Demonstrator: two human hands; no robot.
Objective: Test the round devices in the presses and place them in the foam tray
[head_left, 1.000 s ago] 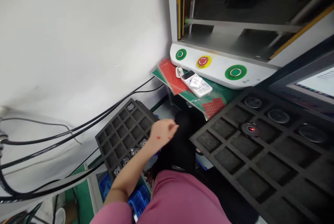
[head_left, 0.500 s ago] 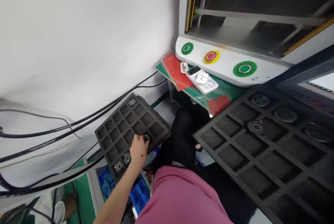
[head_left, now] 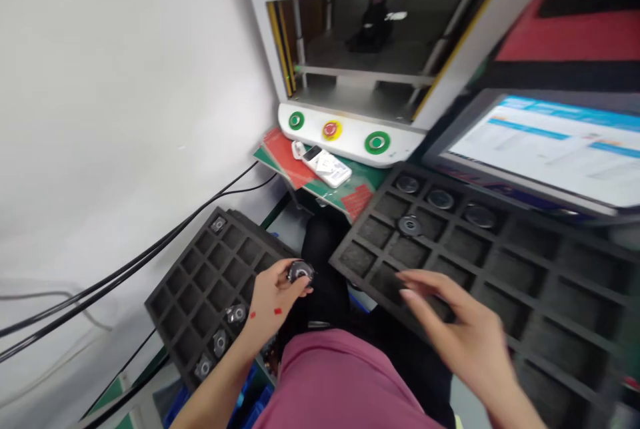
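Pinched between the thumb and fingers of my left hand (head_left: 277, 295) is a round black watch case (head_left: 301, 272) with a pale ring on its face. It is held in front of my body, by the right edge of the left foam tray (head_left: 173, 295). My right hand (head_left: 450, 322) hovers over the front of the right foam tray (head_left: 505, 279), thumb and index finger apart with nothing between them. A similar round watch case (head_left: 410, 225) rests across the dividers of that tray. Several small watch parts (head_left: 236, 313) sit in cells of the left tray.
Round clear-looking discs (head_left: 440, 199) fill cells along the right tray's back row. Behind stands a press machine (head_left: 350, 115) with green and red buttons. A white handheld device (head_left: 327, 167) lies on the green shelf, a monitor (head_left: 550, 149) at right. Black cables (head_left: 200, 215) run along the wall.
My left hand has left the left tray's cells and come up with the watch case. My right hand has entered over the right tray. The view has shifted, showing more of the monitor.
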